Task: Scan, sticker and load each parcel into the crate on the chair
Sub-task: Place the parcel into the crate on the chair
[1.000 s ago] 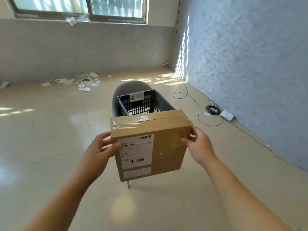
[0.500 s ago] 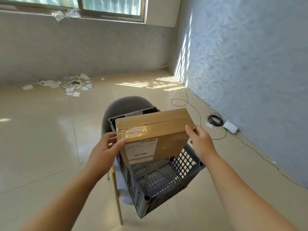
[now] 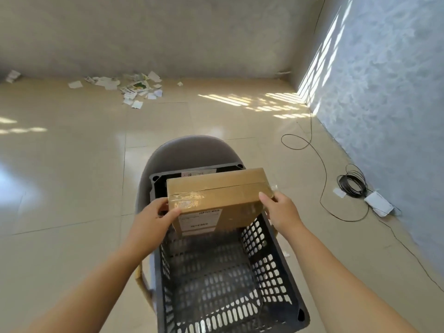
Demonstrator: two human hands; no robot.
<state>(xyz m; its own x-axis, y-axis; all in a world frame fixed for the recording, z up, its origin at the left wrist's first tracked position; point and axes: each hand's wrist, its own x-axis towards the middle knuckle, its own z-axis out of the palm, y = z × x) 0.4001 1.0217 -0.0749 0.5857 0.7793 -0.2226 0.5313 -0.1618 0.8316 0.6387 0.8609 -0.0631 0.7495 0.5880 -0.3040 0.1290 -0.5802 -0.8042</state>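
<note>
On the chair (image 3: 187,152) stands the crate (image 3: 271,272); the parcel (image 3: 216,195) has come lower, now dipping into its far end — loading is nearly done. My left hand (image 3: 151,222) and right hand (image 3: 281,212) grip its sides — not yet released.

one head-worn view, pitched steeply down

a single wide-angle camera sits on the person's head and faces forward and down. the crate (image 3: 271,280) fills the lower centre of the frame, seen from close above, so its inside floor shows. both forearms enter from the bottom corners. the left hand (image 3: 151,219) and right hand (image 3: 283,212) grip the parcel (image 3: 216,195) just below mid-frame. the floor (image 3: 72,188) stretches to the far wall (image 3: 168,32) across the top, and the side wall (image 3: 396,92) slants down the right edge.
</note>
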